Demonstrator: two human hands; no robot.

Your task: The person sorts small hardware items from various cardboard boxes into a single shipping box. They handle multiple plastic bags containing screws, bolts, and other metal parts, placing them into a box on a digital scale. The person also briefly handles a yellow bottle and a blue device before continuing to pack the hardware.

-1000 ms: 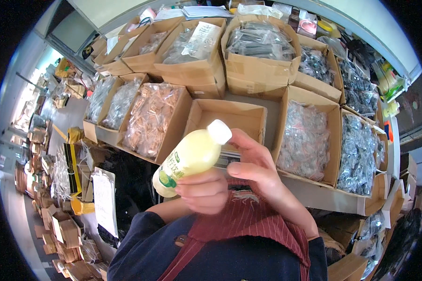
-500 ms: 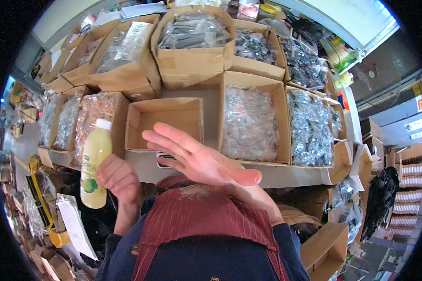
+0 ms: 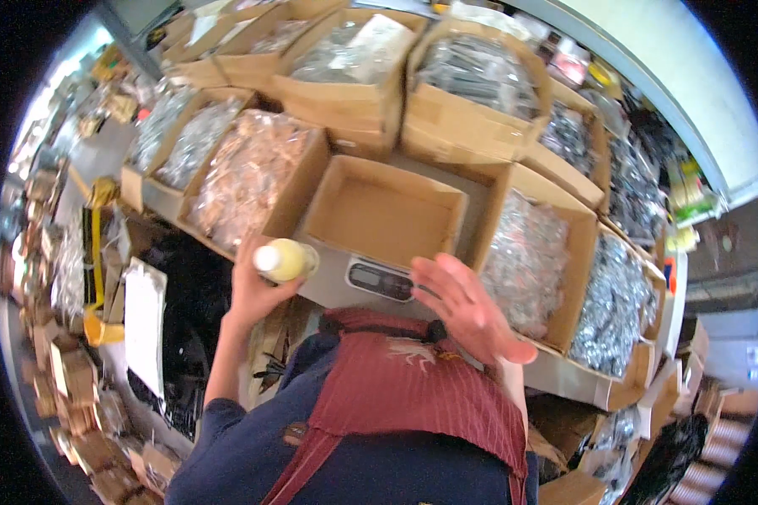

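Note:
My left hand is wrapped around a pale yellow drink bottle with a white cap. The bottle is seen mostly from above, its cap toward me, beside the box of brownish packets. My right hand is open with fingers spread and palm partly turned up, holding nothing. It hovers in front of a shallow cardboard box that has nothing in it. A small scale with a dark display shows at that box's near edge, between my hands.
Cardboard boxes of bagged parts surround the shallow box: brownish packets on the left, clear and reddish packets and silvery packets on the right. Behind stands a box of long dark pieces. A white sheet hangs at lower left.
The view has turned left, so the boxes appear shifted right and tilted. The bottle went from upright with its side showing to tipped, cap toward me. My right hand stays open.

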